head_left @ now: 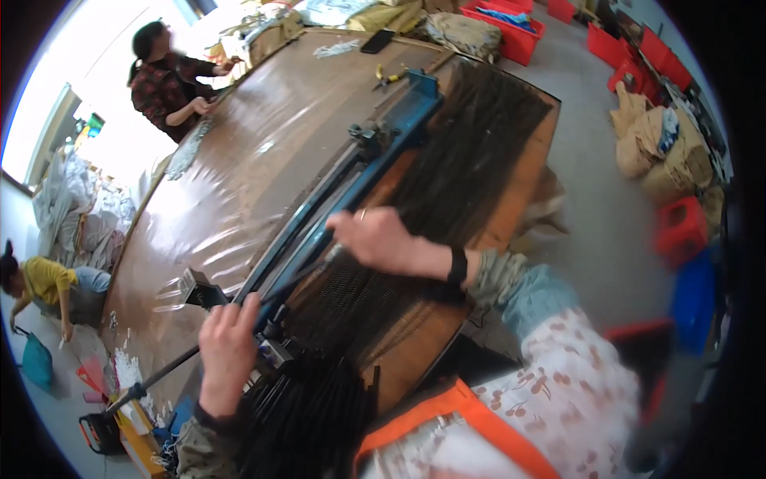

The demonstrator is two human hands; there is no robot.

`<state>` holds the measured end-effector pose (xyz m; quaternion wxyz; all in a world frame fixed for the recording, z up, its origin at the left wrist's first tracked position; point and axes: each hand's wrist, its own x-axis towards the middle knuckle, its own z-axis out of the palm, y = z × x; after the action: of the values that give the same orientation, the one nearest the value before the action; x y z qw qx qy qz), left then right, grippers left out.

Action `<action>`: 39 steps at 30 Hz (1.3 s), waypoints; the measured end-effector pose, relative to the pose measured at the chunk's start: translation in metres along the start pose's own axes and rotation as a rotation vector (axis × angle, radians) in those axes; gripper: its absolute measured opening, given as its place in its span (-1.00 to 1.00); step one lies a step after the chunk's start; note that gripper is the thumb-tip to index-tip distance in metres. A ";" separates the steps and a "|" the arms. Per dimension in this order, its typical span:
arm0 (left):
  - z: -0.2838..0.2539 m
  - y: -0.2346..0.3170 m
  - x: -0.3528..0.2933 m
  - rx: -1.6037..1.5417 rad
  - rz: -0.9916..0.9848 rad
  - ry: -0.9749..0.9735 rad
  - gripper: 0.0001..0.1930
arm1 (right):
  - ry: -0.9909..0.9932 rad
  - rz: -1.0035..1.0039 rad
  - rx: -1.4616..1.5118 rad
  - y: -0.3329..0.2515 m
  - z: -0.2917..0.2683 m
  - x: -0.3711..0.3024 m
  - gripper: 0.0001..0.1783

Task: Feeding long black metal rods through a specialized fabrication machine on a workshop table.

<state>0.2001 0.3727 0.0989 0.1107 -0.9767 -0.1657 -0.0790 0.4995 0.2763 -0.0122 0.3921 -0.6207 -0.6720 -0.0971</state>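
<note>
A long blue metal rail device point(351, 199) lies slantwise across the table, with a dark clamp-like block point(373, 137) on its far part. Over its middle, my right hand point(375, 238) is closed, wearing a ring and a black wristband. My left hand point(229, 343) is at the near end of the rail, its fingers bent. A thin black strip point(307, 273), smeared by motion, runs between the two hands, and both appear to grip it. Many similar black strips point(479, 144) lie right of the rail. A thick bundle of black strips point(311, 423) sits in front of me.
Plastic film covers the brown table point(295, 104). Pliers point(388, 77) and a phone point(377, 41) lie at its far end. One person point(163, 84) stands at the far left edge; another point(52, 279) bends at the left. Red crates point(511, 36) and sacks point(646, 136) line the floor.
</note>
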 end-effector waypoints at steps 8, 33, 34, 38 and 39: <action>-0.017 -0.013 -0.035 -0.020 -0.080 0.115 -0.64 | 0.212 -0.283 0.248 -0.023 0.002 0.005 -0.66; -0.088 -0.087 -0.263 0.153 -0.721 0.418 -0.81 | -0.260 -0.384 0.660 -0.152 0.162 0.112 -0.80; -0.089 -0.083 -0.269 0.182 -0.697 0.416 -0.81 | -0.297 -0.398 0.630 -0.159 0.166 0.118 -0.80; -0.084 -0.076 -0.292 0.154 -0.777 0.342 -0.81 | -0.176 -0.433 0.519 -0.166 0.168 0.123 -0.77; -0.081 -0.077 -0.295 0.138 -0.800 0.334 -0.81 | -0.296 -0.233 0.657 -0.164 0.166 0.121 -0.78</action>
<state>-0.1108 0.3333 0.1349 0.1615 -0.7997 -0.5158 -0.2613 0.2919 0.4366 0.0128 0.4553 -0.3886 -0.7828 0.1701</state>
